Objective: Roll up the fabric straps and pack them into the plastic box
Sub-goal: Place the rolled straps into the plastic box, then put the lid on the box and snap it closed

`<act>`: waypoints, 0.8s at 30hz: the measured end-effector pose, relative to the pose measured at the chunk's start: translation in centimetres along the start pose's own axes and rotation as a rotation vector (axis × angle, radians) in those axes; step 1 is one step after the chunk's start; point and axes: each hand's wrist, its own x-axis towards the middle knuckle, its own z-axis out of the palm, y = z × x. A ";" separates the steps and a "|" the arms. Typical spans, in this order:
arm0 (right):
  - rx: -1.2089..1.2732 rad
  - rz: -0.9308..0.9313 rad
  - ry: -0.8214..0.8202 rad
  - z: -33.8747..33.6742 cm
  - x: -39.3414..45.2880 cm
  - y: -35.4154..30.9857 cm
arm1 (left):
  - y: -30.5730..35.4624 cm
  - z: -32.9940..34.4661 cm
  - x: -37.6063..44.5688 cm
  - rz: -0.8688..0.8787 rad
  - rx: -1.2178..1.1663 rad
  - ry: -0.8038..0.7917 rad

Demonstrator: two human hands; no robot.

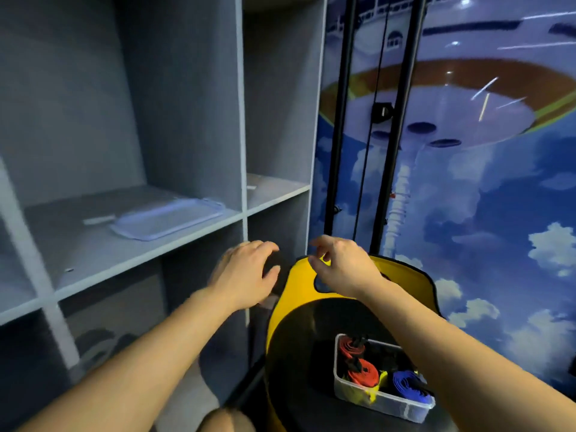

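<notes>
A: What lies nearest the viewer?

B: Your two bare forearms, reaching forward from the lower edge. Below and behind your right hand (341,265) sits the plastic box (381,397), clear-walled and lidless, resting on the black seat of a yellow chair (282,304).

A: What does the box hold?

B: Rolled fabric straps: a red roll (363,374), a blue roll (408,385) beside it, a yellow strap (363,392) against the near wall, and a second red strap (350,347) toward the far corner.

A: State of the hands?

B: Your left hand (249,272) is held out with fingers loosely bent and spread, gripping nothing; it is slightly blurred. Your right hand hovers over the top of the chair back, fingers loosely curled with thumb and forefinger close together. No strap shows between them, and you cannot tell whether they touch the chair.

A: And around the hands?

B: To the left of your left hand stands a grey shelf unit (241,120). On the shelf above and left of that hand lies a clear plastic lid (168,218), flat. Beyond your right hand, black poles (339,120) rise before a wall mural (483,182) of sky and clouds.
</notes>
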 end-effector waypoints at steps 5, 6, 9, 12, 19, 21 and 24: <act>0.076 -0.114 -0.024 0.7 7.6 -7.0 | -6.1 -6.7 -0.3 -0.161 0.145 0.074; 0.085 -0.125 -0.041 0.9 8.9 -8.2 | -7.3 -7.6 -0.4 -0.201 0.177 0.078; 0.128 -0.150 -0.098 2.0 12.5 -11.2 | -10.7 -9.4 -0.5 -0.309 0.248 0.086; 0.119 -0.176 -0.161 3.7 15.6 -13.3 | -13.5 -10.2 -0.6 -0.389 0.283 0.082; -0.016 -0.182 -0.305 8.0 20.6 -14.8 | -18.0 -8.9 0.6 -0.485 0.323 0.020; -0.050 -0.222 -0.368 9.3 21.5 -14.9 | -18.9 -8.1 1.0 -0.490 0.331 0.007; -0.071 -0.280 -0.449 11.4 22.2 -15.0 | -20.1 -6.8 1.5 -0.494 0.343 -0.026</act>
